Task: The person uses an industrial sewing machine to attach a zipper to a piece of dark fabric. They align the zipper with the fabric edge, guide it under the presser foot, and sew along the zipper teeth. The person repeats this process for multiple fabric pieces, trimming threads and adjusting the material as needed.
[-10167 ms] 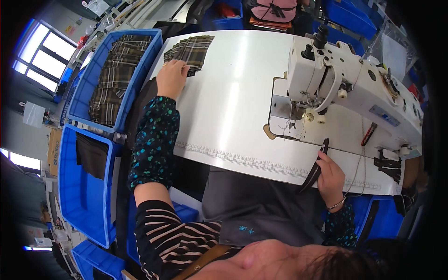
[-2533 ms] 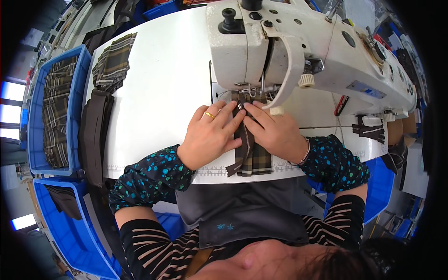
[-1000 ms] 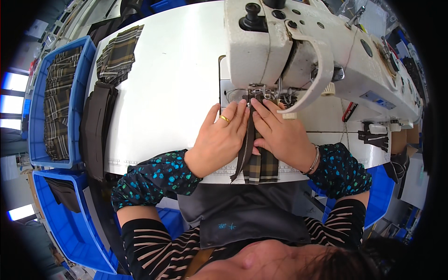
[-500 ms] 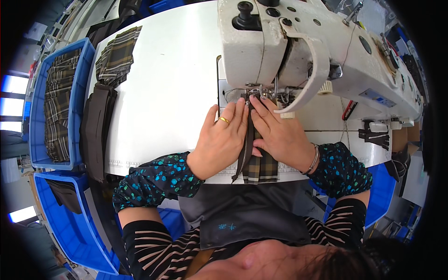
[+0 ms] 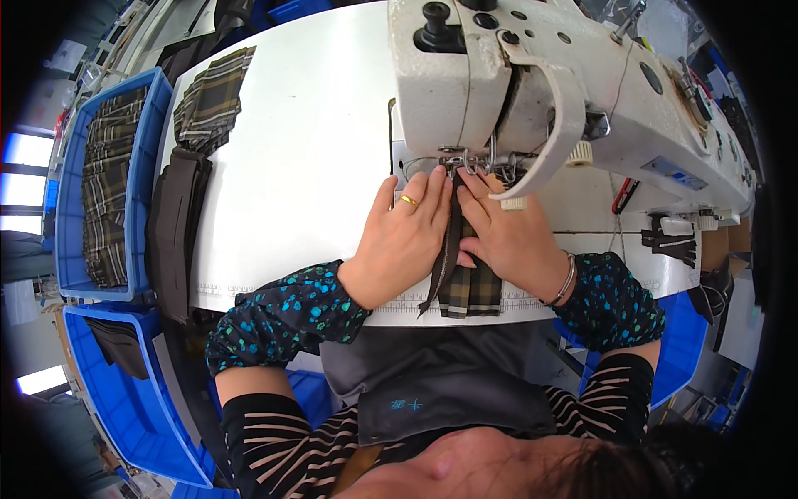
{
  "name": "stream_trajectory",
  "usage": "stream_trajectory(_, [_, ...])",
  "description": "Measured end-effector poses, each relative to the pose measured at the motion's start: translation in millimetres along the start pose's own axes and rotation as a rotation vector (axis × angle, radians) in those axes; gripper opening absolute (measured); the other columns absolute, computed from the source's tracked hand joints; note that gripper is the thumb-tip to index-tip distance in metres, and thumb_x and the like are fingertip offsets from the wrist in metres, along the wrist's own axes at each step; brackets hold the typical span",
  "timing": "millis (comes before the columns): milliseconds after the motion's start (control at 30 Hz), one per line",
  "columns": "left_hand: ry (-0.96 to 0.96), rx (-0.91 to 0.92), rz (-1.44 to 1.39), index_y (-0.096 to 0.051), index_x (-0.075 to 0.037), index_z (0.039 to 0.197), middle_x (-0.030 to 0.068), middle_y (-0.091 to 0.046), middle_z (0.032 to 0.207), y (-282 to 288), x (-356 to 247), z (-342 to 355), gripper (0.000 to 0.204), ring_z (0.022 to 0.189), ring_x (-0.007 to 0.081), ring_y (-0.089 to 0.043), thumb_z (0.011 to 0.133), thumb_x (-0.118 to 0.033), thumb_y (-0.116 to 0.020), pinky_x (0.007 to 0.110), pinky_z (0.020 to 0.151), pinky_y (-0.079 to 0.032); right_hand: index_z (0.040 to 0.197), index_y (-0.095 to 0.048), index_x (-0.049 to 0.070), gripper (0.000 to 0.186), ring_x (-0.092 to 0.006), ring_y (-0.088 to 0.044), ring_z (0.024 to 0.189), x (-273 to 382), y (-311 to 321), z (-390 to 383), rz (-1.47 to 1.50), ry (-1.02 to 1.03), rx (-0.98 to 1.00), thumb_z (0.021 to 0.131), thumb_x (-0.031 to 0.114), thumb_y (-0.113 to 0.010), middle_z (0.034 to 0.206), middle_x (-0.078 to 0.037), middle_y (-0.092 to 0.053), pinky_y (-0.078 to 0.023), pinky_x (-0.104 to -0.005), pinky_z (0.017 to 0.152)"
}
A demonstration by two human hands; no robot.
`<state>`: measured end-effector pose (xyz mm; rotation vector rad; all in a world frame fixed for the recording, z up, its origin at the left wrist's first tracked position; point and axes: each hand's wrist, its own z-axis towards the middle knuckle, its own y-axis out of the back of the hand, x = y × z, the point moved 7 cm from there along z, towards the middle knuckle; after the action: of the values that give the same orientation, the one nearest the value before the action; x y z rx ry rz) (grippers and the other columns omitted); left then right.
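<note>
With our left hand (image 5: pixel 399 241) and our right hand (image 5: pixel 515 245) we are pressing flat, the fingers stretching forward; neither hand is clenching, and whether the right thumb is pinching anything we cannot tell. One dark zipper (image 5: pixel 444 268) is lying in the narrow space between the hands, its long axis running from the sewing machine (image 5: pixel 440 91) toward our body. Its loose end is bending to the left, so there the left hand is lying nearer. The right hand is covering part of one plaid cloth (image 5: pixel 470 299), which is showing to the right of the zipper.

Just ahead of the fingertips, this one machine is standing. Farther right, one red tool (image 5: pixel 625 196) and one bunch of dark strips (image 5: pixel 669 244) are lying on the white table (image 5: pixel 307 166); the strips we are not managing to count.

Far left, one plaid pile (image 5: pixel 212 98) and one dark pile (image 5: pixel 172 245) are lying; beyond, two bins are standing, an upper blue bin (image 5: pixel 147 179) and a lower blue bin (image 5: pixel 125 407).
</note>
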<state>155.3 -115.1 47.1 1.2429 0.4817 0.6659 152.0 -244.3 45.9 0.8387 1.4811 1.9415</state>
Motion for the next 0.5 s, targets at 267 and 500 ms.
stream_trajectory(267, [0.026,-0.013,-0.039,-0.063,0.008,0.138,0.02,-0.063,0.143,2,1,1,0.068,0.131,0.0321,-0.055,0.091,-0.04,-0.066,0.051,0.107,-0.046,0.131,-0.064,-0.001,0.062,-0.0382,-0.059,0.125,2,6,1,-0.008,0.02,-0.025,0.085,0.038,-0.079,0.125,-0.017,-0.07,-0.04,-0.0599,0.115])
stream_trajectory(500, [-0.008,-0.035,-0.218,-0.068,0.001,0.134,0.0123,-0.067,0.14,19,-6,-17,0.055,0.126,0.0297,-0.062,0.09,-0.03,-0.075,0.042,0.103,-0.05,0.125,-0.068,-0.002,0.043,-0.0351,-0.063,0.125,37,20,-33,-0.129,0.118,-0.068,0.091,0.025,-0.069,0.135,-0.02,-0.066,-0.048,-0.0529,0.111])
